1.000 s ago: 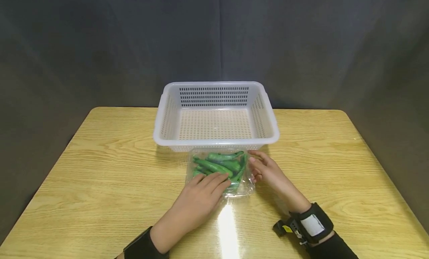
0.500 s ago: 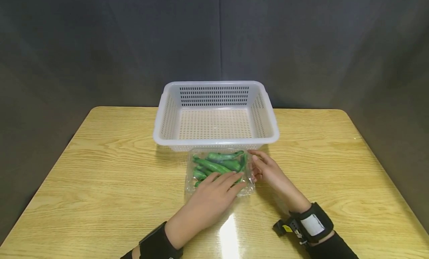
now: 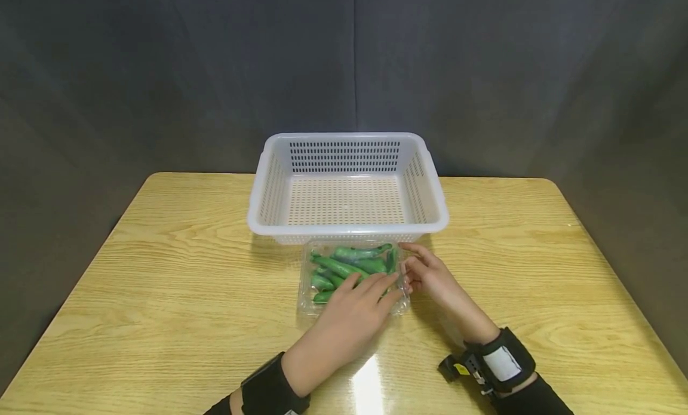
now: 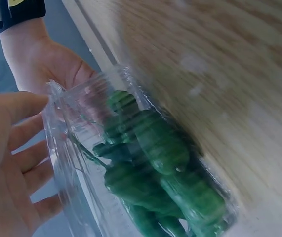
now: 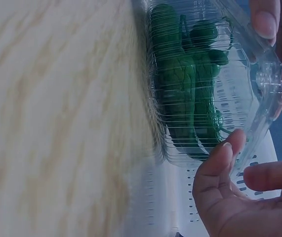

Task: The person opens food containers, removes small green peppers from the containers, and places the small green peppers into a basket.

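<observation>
Green peppers [image 3: 340, 264] lie inside a clear plastic clamshell box [image 3: 303, 286] at the middle of the table in the head view. My left hand [image 3: 352, 316] rests over the near right part of the lid, its fingers extended and spread. At the box's right side, my right hand [image 3: 435, 279] holds the edge with curled fingers. The right wrist view has its fingertips [image 5: 224, 152] and thumb at a corner of the box, where the lid and base rims meet. In the left wrist view, the thumb [image 4: 29, 105] reaches the box's rim.
A white perforated plastic basket [image 3: 346, 229] stands directly behind the box, its near rim close to the box's far edge. Both stand on a wood-grain table [image 3: 161, 295]. A dark grey curtain [image 3: 344, 62] hangs behind the table.
My left hand has slid to the right across the lid, towards the right hand, uncovering peppers at the near left. The right hand has stayed at the box's right edge.
</observation>
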The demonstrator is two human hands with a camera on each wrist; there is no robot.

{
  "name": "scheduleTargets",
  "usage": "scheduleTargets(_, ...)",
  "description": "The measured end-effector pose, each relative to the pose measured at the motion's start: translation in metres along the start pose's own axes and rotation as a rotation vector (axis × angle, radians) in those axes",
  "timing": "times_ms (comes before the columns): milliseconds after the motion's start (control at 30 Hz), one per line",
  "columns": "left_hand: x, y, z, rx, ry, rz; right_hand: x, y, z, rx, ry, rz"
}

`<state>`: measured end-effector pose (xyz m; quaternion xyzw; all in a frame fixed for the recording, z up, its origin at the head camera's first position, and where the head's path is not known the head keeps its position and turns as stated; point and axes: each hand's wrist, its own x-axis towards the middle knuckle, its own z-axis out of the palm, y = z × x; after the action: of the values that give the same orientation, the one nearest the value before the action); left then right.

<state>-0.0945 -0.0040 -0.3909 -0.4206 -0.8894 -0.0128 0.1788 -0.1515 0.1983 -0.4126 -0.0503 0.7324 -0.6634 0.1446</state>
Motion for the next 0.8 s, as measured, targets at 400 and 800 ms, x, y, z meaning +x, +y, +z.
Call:
scheduleTargets(400,0.008,0.005,0.002,0.075,0.016,0.003,0.0,0.001,0.0,-0.01,0.0,-0.016)
scheduleTargets(800,0.013,0.006,0.005,0.139,0.059,0.021,-0.001,-0.001,0.0,-0.051,0.019,-0.008)
